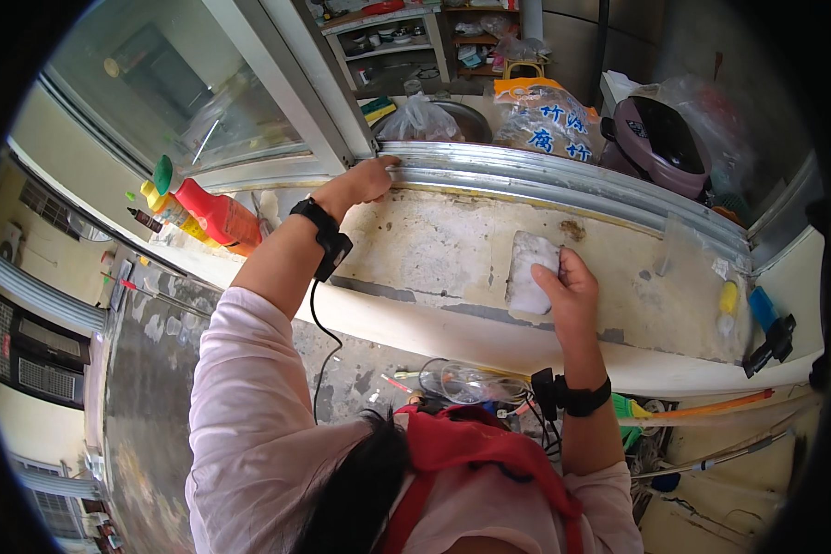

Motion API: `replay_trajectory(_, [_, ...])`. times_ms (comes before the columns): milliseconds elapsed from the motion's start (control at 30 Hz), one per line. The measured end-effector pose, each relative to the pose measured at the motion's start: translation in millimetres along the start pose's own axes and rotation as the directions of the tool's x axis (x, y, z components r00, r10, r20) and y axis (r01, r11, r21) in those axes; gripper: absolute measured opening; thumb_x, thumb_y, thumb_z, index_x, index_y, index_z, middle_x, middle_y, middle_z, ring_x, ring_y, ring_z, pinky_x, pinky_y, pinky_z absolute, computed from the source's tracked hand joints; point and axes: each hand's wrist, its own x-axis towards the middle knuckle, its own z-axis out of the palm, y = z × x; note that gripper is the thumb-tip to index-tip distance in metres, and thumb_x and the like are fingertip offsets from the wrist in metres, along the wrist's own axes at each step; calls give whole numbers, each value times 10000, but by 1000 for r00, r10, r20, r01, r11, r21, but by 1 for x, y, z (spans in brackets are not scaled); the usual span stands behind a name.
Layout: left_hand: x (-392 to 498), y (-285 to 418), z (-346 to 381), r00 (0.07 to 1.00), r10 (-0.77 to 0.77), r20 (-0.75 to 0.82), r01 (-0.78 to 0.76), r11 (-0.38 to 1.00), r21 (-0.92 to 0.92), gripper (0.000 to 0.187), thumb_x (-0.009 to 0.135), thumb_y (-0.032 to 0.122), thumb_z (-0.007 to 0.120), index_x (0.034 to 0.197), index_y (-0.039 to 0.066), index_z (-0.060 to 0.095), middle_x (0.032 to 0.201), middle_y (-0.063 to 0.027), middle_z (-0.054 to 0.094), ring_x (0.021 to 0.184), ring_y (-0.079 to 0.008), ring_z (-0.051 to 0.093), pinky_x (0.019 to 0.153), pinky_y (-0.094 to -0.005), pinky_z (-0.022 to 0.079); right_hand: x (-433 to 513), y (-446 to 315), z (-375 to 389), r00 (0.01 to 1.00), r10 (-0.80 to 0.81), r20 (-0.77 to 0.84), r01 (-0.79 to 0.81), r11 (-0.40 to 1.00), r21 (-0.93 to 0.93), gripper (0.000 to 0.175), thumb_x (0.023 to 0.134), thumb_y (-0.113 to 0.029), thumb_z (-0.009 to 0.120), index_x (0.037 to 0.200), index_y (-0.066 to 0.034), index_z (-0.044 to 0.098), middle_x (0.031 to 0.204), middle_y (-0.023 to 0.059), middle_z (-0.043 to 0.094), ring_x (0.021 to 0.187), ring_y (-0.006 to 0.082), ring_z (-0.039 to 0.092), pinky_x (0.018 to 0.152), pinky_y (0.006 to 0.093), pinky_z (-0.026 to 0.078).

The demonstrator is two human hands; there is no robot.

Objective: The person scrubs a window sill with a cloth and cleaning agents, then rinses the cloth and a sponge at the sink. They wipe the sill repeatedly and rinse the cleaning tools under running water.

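My left hand (368, 181) reaches to the aluminium sliding-window track (485, 163), near the upright window frame. Its index finger touches the rail while the other fingers curl under; whether they grip anything is hidden. In my right hand (572, 282) is a white cleaning pad (532, 273) with grey smudges, held by its right edge with the thumb on top. The pad is over the worn, stained window sill (422, 235), toward its front edge. Each wrist wears a black strap with a small device and a cable.
Cleaner bottles, one red (215, 211) and one yellow (173, 208), stand on the sill at left. At its right end are a yellow-capped bottle (727, 305) and a blue-and-black tool (767, 322). Beyond the track are a printed plastic bag (547, 121) and a purple appliance (654, 149).
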Motion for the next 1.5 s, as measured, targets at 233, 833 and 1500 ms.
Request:
replay_trajectory(233, [3,32,-4,999,-33,1,33,987,-159,729,615,-7,553,1322,105,420,818,-180,642,607,-236,608,515,-338,451,2,4,0,1000,-16,6,16,1000,11,203,821,-25,629,1009,34,581,869,9,610,750,47,542,651,201,447])
replay_trajectory(833, [-14,38,-22,919,-240,314,394,504,-768,684,760,17,432,1418,111,270,511,-29,452,356,-86,276,362,-263,216,2,4,-2,999,-14,33,13,999,39,221,817,-25,637,1025,31,588,879,15,621,754,52,554,649,211,460])
replay_trajectory(1500, [15,95,-18,982,9,186,54,942,-332,615,728,24,510,1331,86,406,622,-91,554,409,-165,477,355,-309,359,3,4,-1,1000,30,6,-30,999,10,217,806,-39,652,1000,30,584,846,-1,607,727,39,536,624,195,446])
